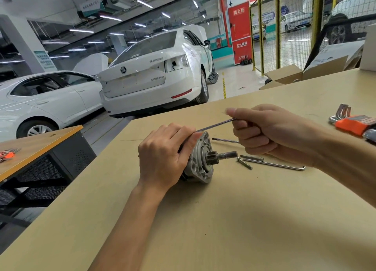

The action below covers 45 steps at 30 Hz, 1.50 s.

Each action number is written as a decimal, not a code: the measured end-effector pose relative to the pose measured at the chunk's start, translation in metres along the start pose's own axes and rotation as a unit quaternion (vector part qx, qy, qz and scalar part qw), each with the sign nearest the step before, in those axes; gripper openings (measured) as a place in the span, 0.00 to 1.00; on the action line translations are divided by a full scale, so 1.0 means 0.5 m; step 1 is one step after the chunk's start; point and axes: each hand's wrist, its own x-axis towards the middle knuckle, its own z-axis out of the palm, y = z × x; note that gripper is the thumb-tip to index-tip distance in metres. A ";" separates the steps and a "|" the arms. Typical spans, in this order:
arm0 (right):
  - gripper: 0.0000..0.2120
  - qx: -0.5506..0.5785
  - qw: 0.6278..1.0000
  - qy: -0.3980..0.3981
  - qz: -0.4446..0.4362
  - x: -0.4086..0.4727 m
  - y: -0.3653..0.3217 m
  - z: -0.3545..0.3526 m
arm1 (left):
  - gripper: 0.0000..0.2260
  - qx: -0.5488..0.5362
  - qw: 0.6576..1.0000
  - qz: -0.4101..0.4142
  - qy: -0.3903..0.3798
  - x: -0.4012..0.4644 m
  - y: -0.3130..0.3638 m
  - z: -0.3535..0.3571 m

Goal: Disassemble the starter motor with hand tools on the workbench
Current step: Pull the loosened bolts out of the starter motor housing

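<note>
Starter motor lies on its side on the counter, grey flanged end facing right, toothed pinion and shaft sticking out. A long thin rod slants up-right from the flange's top. Just right of the shaft: two loose bolts, an L-shaped hex key and a screwdriver tip.

Bright, even light from ceiling strip lamps; soft shadows on the desk, edges bowed by wide-angle distortion
</note>
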 end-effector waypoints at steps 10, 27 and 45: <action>0.16 -0.555 0.755 0.105 -0.333 -0.002 0.025 -0.014 | 0.22 0.036 0.996 -0.030 -0.081 0.035 0.003 -0.008; 0.19 -0.520 0.765 0.145 -0.351 0.012 0.045 0.005 | 0.28 0.017 0.995 0.018 -0.093 0.035 -0.002 -0.013; 0.14 -0.192 0.981 -0.006 -0.028 0.019 0.039 0.006 | 0.25 -0.006 0.998 0.034 -0.049 0.028 -0.015 -0.004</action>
